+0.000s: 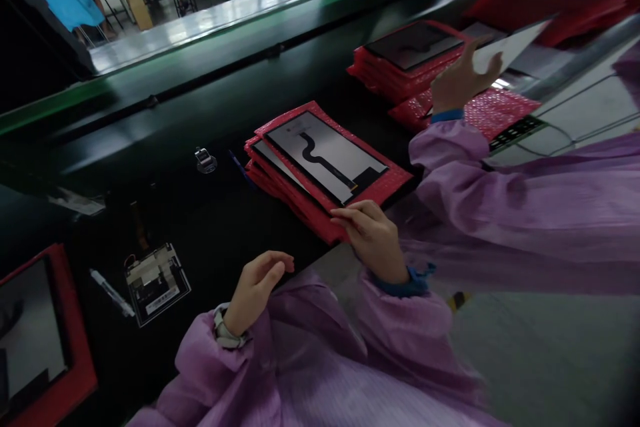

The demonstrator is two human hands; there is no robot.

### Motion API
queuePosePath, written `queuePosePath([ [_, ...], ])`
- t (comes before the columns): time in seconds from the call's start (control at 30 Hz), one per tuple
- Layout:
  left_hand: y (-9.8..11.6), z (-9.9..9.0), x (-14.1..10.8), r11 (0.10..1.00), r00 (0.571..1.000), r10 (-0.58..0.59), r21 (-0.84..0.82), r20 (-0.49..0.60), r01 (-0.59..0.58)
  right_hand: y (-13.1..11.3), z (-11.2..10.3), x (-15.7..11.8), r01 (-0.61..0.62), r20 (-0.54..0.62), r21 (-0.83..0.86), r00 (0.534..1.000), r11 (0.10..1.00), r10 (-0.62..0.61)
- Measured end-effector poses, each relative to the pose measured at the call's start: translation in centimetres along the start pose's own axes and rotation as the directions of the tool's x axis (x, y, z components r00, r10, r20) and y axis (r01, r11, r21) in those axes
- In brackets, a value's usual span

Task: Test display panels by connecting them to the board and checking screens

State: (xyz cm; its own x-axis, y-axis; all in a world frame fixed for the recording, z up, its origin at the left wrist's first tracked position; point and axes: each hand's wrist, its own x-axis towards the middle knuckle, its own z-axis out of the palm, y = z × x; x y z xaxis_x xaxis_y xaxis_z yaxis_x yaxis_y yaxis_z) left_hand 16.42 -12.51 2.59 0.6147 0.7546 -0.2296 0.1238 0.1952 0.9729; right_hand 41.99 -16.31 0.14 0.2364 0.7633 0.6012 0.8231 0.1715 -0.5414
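Note:
A stack of red bubble-wrap bags (390, 188) with flat display panels on them lies on the dark bench before me. The top display panel (327, 170) is grey, with a black curved ribbon cable (320, 159) across it. At the stack's near edge, the fingertips of my right hand (374, 240) pinch the edge of the upper red bag, close to the panel's corner. My left hand (259, 290) hangs in front of the bench, fingers loosely bent and apart from the thumb, holding nothing.
A small electronic module (156, 280) and a white pen (113, 293) lie left, near another panel on red wrap (80, 353). A clear-based metal piece (204, 160) and blue pen (241, 167) lie farther back. At right, a co-worker's hand (457, 83) holds a pale panel (515, 47).

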Motion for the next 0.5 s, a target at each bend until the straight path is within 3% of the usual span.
queuePosePath([
  [0.13, 0.1, 1.4, 1.8, 0.946, 0.997, -0.082, -0.315, 0.009, 0.081, -1.3, -1.4, 1.3, 0.018, 0.012, 0.131, 1.000, 0.991, -0.020],
  [0.23, 0.8, 2.5, 3.3, 0.812, 0.990, -0.132, -0.567, 0.051, 0.138, -4.2, -1.5, 1.3, 0.089, -0.016, 0.194, 0.996, 0.977, -0.088],
  [0.3, 1.6, 3.1, 4.2, 0.740, 0.991, -0.120, -0.660, 0.059, 0.129, -6.7, -1.0, 0.6, 0.150, 0.034, 0.242, 0.986, 0.959, -0.162],
  [0.37, 2.4, 3.5, 4.5, 0.738, 0.995, -0.099, -0.669, 0.013, 0.083, -8.9, -0.3, -0.4, 0.223, 0.121, 0.331, 0.953, 0.917, -0.276],
  [0.5, 2.9, 3.3, 3.6, 0.874, 0.990, -0.081, -0.485, -0.116, 0.015, -11.9, 0.5, -2.1, 0.325, 0.182, 0.416, 0.885, 0.849, -0.428],
])
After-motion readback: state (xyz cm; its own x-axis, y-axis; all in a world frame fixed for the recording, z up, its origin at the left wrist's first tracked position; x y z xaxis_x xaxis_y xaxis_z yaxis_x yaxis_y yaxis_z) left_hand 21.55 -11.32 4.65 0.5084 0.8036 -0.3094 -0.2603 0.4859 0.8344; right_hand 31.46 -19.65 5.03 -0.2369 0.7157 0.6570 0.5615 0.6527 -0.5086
